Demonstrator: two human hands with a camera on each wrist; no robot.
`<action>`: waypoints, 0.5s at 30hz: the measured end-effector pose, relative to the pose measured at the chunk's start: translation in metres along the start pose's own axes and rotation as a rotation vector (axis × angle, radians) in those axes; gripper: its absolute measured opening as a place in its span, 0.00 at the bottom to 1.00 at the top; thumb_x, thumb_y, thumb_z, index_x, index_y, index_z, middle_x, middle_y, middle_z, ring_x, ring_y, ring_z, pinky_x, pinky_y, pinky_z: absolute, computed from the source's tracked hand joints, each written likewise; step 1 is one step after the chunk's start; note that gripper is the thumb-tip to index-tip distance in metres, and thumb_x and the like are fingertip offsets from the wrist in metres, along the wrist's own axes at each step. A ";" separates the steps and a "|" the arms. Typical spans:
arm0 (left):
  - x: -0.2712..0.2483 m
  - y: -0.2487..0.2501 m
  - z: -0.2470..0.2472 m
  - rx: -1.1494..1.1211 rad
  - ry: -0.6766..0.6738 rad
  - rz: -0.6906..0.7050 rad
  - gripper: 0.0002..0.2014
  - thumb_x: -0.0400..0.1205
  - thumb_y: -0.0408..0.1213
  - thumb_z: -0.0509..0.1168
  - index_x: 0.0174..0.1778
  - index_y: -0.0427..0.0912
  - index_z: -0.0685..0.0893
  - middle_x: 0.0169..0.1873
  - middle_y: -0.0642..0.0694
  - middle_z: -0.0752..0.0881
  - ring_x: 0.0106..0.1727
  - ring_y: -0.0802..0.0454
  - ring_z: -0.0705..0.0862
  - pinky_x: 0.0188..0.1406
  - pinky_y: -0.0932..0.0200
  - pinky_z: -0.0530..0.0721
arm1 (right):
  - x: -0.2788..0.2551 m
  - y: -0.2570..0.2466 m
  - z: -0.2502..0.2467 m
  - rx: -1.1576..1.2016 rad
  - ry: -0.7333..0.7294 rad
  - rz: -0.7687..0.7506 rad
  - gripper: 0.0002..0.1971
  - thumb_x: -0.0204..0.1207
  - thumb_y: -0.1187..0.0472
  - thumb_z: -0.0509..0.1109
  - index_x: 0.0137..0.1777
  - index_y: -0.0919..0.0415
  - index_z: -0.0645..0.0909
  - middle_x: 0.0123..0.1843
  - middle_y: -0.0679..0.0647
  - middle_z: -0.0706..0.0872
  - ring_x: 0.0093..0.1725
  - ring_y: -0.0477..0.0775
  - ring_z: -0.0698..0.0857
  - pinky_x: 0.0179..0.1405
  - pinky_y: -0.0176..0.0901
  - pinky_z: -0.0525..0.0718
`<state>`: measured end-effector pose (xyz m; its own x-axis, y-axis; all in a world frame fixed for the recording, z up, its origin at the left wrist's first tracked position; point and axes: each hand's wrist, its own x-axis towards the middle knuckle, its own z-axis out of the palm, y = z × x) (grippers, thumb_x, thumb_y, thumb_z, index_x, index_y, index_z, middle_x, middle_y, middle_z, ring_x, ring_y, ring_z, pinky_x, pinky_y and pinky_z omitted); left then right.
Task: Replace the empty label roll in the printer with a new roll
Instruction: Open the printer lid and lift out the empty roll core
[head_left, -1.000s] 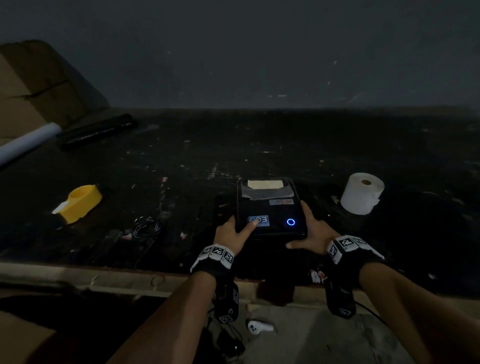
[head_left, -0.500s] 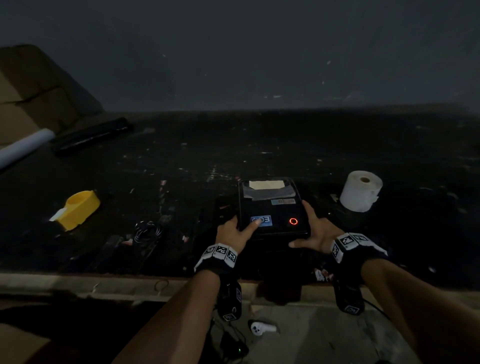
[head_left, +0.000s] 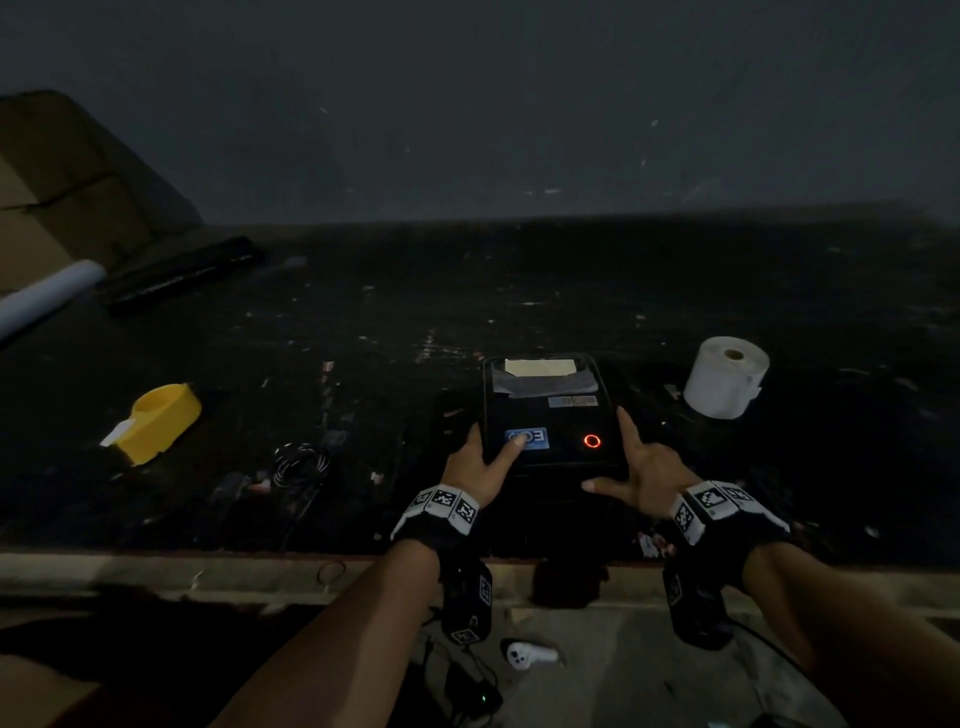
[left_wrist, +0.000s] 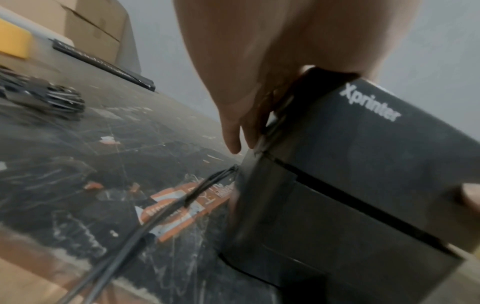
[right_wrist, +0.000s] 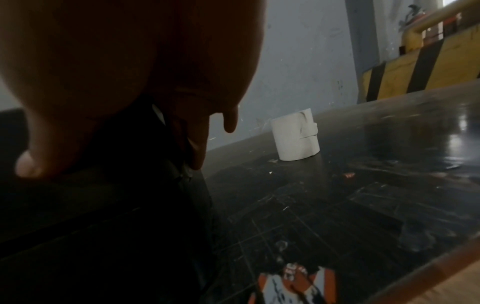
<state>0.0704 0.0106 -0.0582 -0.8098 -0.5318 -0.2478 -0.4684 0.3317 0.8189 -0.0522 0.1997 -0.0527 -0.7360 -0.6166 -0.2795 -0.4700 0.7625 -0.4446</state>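
The black label printer (head_left: 550, 415) stands near the table's front edge with its lid down, a red ring light (head_left: 591, 441) glowing on top and paper (head_left: 540, 367) at its far end. My left hand (head_left: 491, 449) lies against its left side, thumb on the blue sticker (head_left: 527, 438); the left wrist view shows straight fingers (left_wrist: 232, 135) along the printer's (left_wrist: 363, 174) side. My right hand (head_left: 623, 457) is spread, index finger along the right side and thumb on the front edge. The new white roll (head_left: 727, 384) stands upright to the right, also seen as the roll (right_wrist: 296, 134) beyond my right hand (right_wrist: 130, 72).
A yellow tape dispenser (head_left: 161, 423) and a coiled cable (head_left: 301, 462) lie to the left. A black bar (head_left: 179, 273), a white tube (head_left: 47, 299) and a cardboard box (head_left: 62, 192) are at the back left. A cable (left_wrist: 155, 216) runs from the printer's left side.
The ring light on the printer went from blue to red. My right hand's fingers have spread wider along the printer's right side; the left hand has stayed put.
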 end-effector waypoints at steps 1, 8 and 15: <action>0.000 0.001 0.000 -0.014 0.002 -0.004 0.33 0.79 0.59 0.58 0.79 0.49 0.64 0.73 0.44 0.77 0.72 0.43 0.76 0.67 0.60 0.71 | 0.000 0.000 -0.001 0.009 0.003 -0.002 0.57 0.69 0.37 0.70 0.80 0.56 0.30 0.75 0.66 0.73 0.71 0.62 0.76 0.78 0.58 0.64; 0.005 0.033 -0.022 -0.142 0.010 0.022 0.35 0.79 0.61 0.57 0.80 0.51 0.59 0.76 0.46 0.72 0.76 0.45 0.72 0.69 0.57 0.69 | 0.001 -0.015 -0.026 0.219 0.202 -0.017 0.39 0.70 0.39 0.70 0.75 0.58 0.63 0.67 0.62 0.82 0.66 0.62 0.80 0.63 0.47 0.77; 0.034 0.056 -0.038 -0.062 0.116 0.159 0.35 0.79 0.58 0.60 0.80 0.46 0.62 0.74 0.42 0.76 0.74 0.42 0.75 0.73 0.55 0.70 | 0.027 -0.050 -0.055 0.287 0.396 0.048 0.33 0.75 0.39 0.63 0.71 0.64 0.70 0.68 0.66 0.81 0.67 0.68 0.79 0.63 0.48 0.76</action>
<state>0.0295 -0.0184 -0.0009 -0.8243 -0.5635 -0.0545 -0.3123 0.3722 0.8741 -0.0749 0.1558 0.0086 -0.9083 -0.4180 0.0146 -0.3188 0.6691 -0.6714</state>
